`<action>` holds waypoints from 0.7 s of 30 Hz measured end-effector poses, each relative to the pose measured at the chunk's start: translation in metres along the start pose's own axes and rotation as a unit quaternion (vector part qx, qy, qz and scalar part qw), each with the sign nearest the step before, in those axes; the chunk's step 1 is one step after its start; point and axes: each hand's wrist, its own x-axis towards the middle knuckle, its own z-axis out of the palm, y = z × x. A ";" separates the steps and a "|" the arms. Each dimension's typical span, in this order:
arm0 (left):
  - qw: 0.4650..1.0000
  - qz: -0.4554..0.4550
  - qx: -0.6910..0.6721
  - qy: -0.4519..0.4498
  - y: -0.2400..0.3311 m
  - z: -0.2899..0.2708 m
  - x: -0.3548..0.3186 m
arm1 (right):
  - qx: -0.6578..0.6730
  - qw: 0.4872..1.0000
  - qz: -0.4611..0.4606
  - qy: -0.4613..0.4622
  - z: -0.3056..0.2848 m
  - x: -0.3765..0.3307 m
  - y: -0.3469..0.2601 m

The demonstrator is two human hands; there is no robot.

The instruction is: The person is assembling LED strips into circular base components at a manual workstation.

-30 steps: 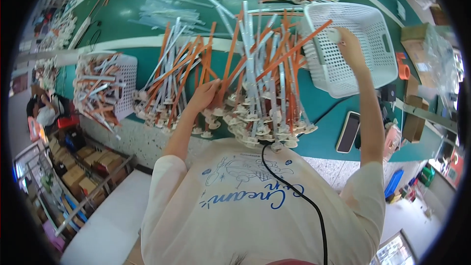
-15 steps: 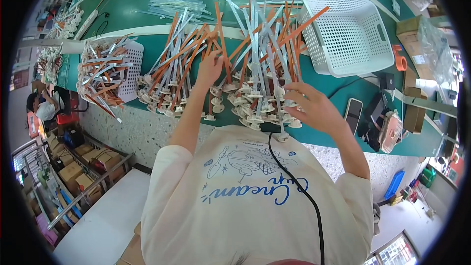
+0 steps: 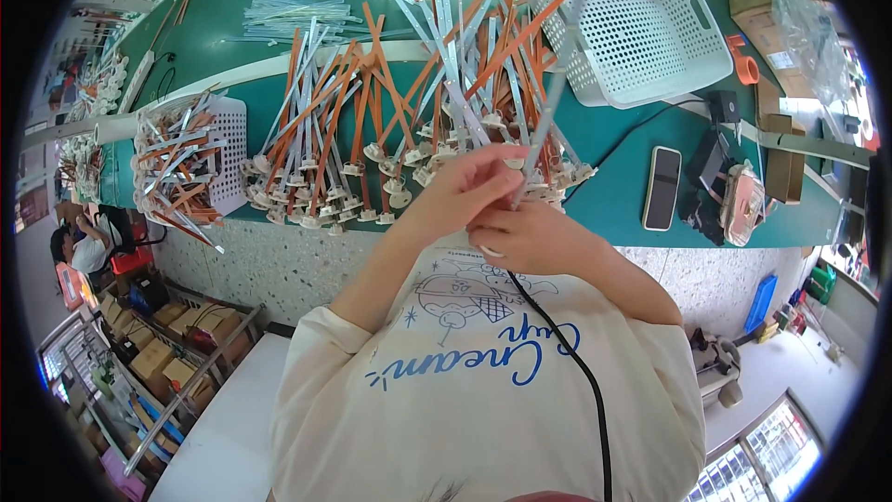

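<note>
In front of my chest, my right hand [image 3: 534, 234] is closed round the lower end of a long, flat silver strip [image 3: 556, 93]. The strip stands up at a slant toward the top of the view; a white end piece [image 3: 491, 252] peeks out under my right fingers. My left hand [image 3: 465, 191] meets it from the left, thumb and forefinger pinched on a small white piece [image 3: 514, 165] against the strip. Just beyond lie piles of orange strips [image 3: 321, 163] and silver strips [image 3: 450, 51] with white round ends toward me. Fingers partly hide the grip.
A white perforated basket [image 3: 641, 33] stands at the back right; another basket [image 3: 229, 153], full of strips, is at the left. Clear strips [image 3: 293, 17] lie farther back. A phone [image 3: 662, 188] and a black cable [image 3: 581, 363] are to the right and over my shirt.
My left hand has left the orange strips and come back to my chest. My right hand has moved left, lifting a silver strip from the near pile; both hands now meet at it.
</note>
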 end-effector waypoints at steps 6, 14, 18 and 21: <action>0.976 -0.022 -0.097 0.195 -0.009 -0.010 -0.010 | 0.021 0.996 -0.081 -0.028 -0.001 0.020 -0.001; 0.910 0.192 -0.225 0.289 0.014 -0.044 -0.027 | -0.061 0.954 0.274 0.108 0.018 0.000 0.035; 0.919 0.165 -0.219 0.283 0.013 -0.043 -0.025 | -0.063 0.965 0.251 0.048 0.012 0.002 0.034; 0.927 0.165 -0.198 0.273 0.006 -0.042 -0.023 | 0.230 0.915 0.291 0.158 -0.025 0.007 0.033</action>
